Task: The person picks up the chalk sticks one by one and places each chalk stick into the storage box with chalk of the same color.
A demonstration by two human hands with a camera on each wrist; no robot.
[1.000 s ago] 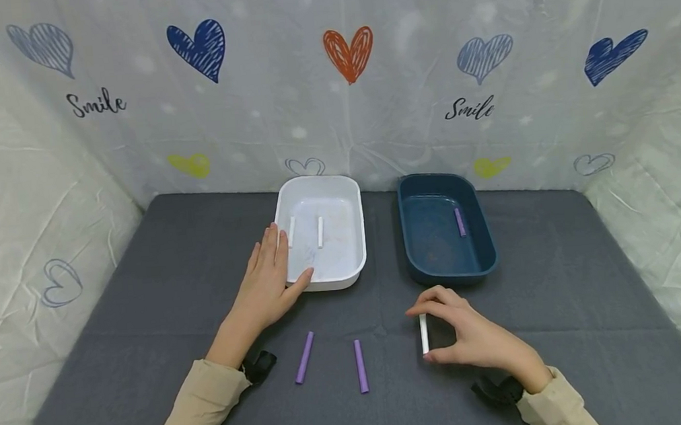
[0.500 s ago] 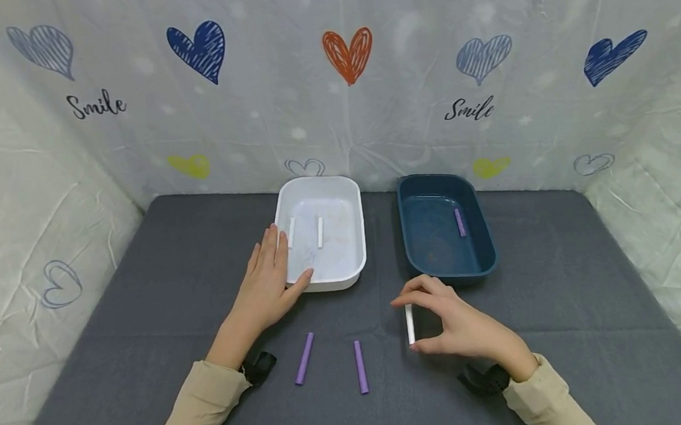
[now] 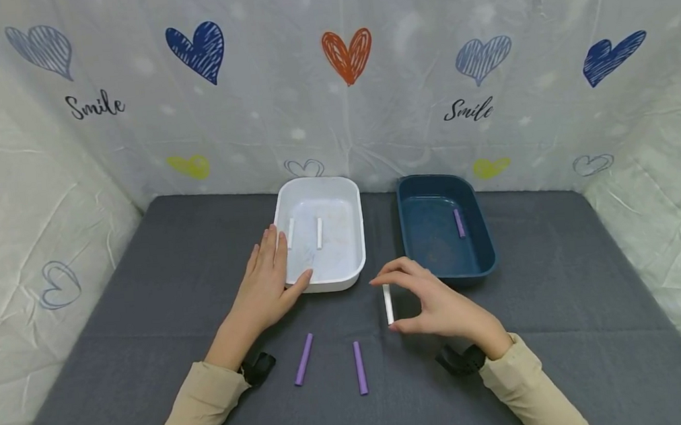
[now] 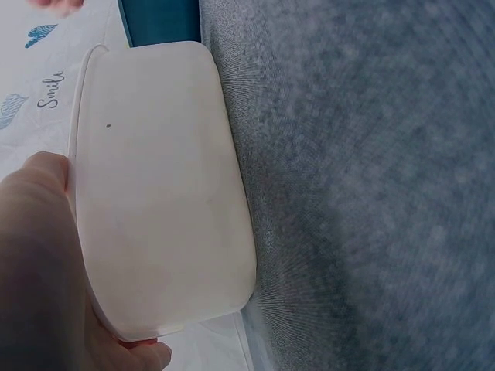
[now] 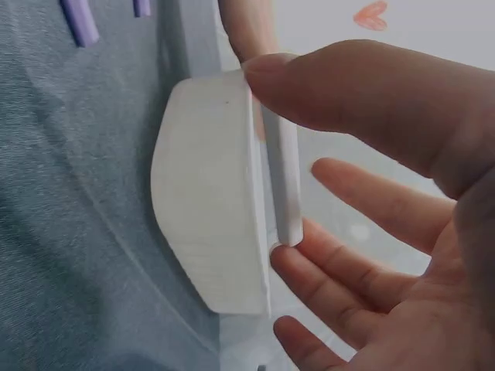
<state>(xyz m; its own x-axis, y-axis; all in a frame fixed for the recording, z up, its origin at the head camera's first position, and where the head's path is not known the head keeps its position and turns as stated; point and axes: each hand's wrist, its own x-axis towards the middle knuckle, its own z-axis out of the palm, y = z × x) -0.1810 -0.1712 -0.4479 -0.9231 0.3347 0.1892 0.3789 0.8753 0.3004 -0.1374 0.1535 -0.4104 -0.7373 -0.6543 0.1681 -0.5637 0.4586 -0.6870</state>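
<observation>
My right hand pinches a white chalk stick end to end between thumb and fingers, above the table in front of the two tubs. The right wrist view shows this white chalk with the thumb on one end and a fingertip at the other. My left hand lies with straight fingers along the left rim of the white tub, thumb at its near corner. Two white chalk sticks lie inside that tub, one partly beside my fingers. The left wrist view has the tub's outer wall.
Right of the white tub stands a dark blue tub with one purple chalk stick in it. Two more purple chalk sticks, one left and one right, lie on the grey cloth. A patterned curtain hangs behind.
My right hand has moved left and away from me with the white chalk, from in front of the blue tub toward the white tub. The left hand has stayed put.
</observation>
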